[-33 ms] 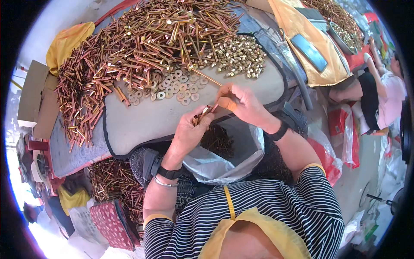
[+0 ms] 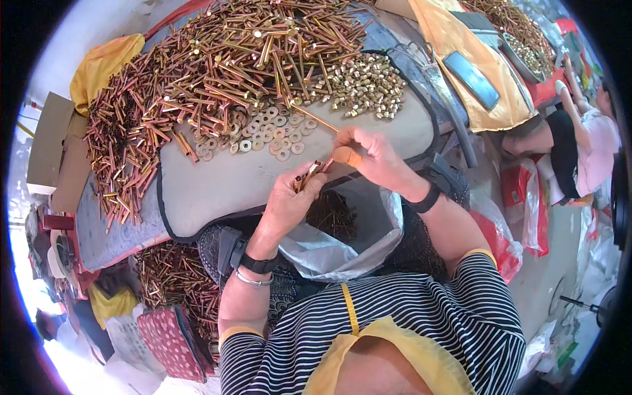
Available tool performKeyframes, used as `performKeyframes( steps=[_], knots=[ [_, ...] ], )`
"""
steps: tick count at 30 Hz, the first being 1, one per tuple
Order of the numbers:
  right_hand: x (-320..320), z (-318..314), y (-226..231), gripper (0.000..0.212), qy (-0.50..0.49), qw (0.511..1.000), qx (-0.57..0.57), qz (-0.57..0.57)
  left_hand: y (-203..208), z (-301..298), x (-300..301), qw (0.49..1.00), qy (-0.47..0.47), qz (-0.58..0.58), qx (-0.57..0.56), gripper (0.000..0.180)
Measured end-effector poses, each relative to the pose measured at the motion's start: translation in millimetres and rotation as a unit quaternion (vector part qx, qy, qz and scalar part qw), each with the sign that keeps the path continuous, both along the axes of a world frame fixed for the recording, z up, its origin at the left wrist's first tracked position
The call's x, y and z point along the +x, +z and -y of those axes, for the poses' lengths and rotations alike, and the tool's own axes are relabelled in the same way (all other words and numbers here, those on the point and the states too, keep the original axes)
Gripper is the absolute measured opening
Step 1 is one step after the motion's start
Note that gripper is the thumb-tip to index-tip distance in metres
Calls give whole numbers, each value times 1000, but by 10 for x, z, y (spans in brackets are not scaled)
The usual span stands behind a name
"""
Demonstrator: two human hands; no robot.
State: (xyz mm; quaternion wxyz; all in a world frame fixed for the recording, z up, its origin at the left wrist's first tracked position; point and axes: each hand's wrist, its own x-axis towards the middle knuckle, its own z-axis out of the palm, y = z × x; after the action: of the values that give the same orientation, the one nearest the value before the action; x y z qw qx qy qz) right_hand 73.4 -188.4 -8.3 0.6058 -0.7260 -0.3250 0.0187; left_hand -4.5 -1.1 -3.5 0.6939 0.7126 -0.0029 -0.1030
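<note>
My left hand (image 2: pixel 293 197) is closed around a few short copper-coloured bolts (image 2: pixel 308 175), their ends poking out past the fingers. Close by on its right, my right hand (image 2: pixel 374 160) has thumb and fingers curled together, with orange tape on one digit; what it pinches is mostly hidden. One long bolt (image 2: pixel 316 118) lies on the grey mat (image 2: pixel 217 178), its end close to my right fingers. Flat washers (image 2: pixel 266 131) are spread beyond my left hand, and a heap of brass-coloured nuts (image 2: pixel 368 85) lies farther right. Below both hands, an open white sack (image 2: pixel 322 253) contains dark bolts.
A large pile of bolts (image 2: pixel 224 66) covers the table's far side. On an orange cloth (image 2: pixel 507 125) at right lies a phone (image 2: pixel 472 80). More bolts (image 2: pixel 174 276) sit low at left beside cardboard (image 2: pixel 51 141). Another person (image 2: pixel 579 141) is at the far right.
</note>
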Motion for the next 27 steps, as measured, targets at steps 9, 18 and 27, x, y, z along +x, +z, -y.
performKeyframes(
  steps=[9, 18, 27],
  knots=[
    [-16, 3, 54, 23, 20, 1000, 16, 7, -39, 8, 7, 1000, -8, 12, -12, 23],
    [-10, 31, 82, 26, 3, 998, -16, 68, 3, -10, -9, 1000, -15, 22, -15, 22],
    [295, -114, 196, 18, -114, 990, -85, -5, 98, -115, -103, 985, -29, 146, 82, 16]
  ],
)
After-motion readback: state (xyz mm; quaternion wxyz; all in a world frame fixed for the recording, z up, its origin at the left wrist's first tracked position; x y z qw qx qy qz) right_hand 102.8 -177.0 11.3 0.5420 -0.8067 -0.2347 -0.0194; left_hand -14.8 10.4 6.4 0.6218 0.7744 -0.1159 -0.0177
